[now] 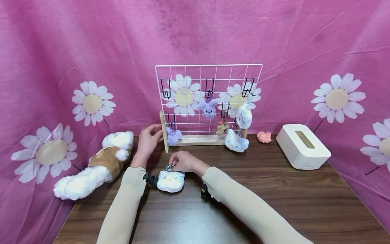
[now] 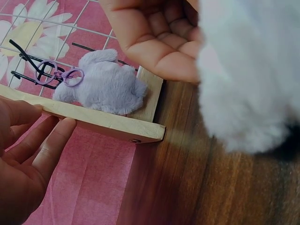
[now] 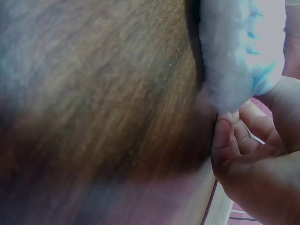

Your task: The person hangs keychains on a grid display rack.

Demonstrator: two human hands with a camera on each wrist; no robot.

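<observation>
My right hand (image 1: 183, 161) pinches the top of a white plush cat-face keychain (image 1: 170, 182), by its light blue ring (image 1: 169, 167). The plush hangs over the table in front of the rack's left end; its furry side (image 2: 248, 79) fills the right of the left wrist view. My left hand (image 1: 148, 142) touches the wooden side post (image 1: 165, 132) of a white wire grid rack (image 1: 200, 65) with its fingertips, fingers fairly straight. Just inside that post, a lilac plush keychain (image 2: 110, 86) hangs by a purple ring from a black hook (image 1: 172, 117).
Other plush keychains hang on the rack: a lilac bunny (image 1: 208, 110), a brown one (image 1: 222, 128) and white ones (image 1: 244, 116) at right. A black hook (image 1: 166, 93) at upper left is bare. A white plush dog (image 1: 80, 183), coral item (image 1: 263, 137) and tissue box (image 1: 301, 149) stand around.
</observation>
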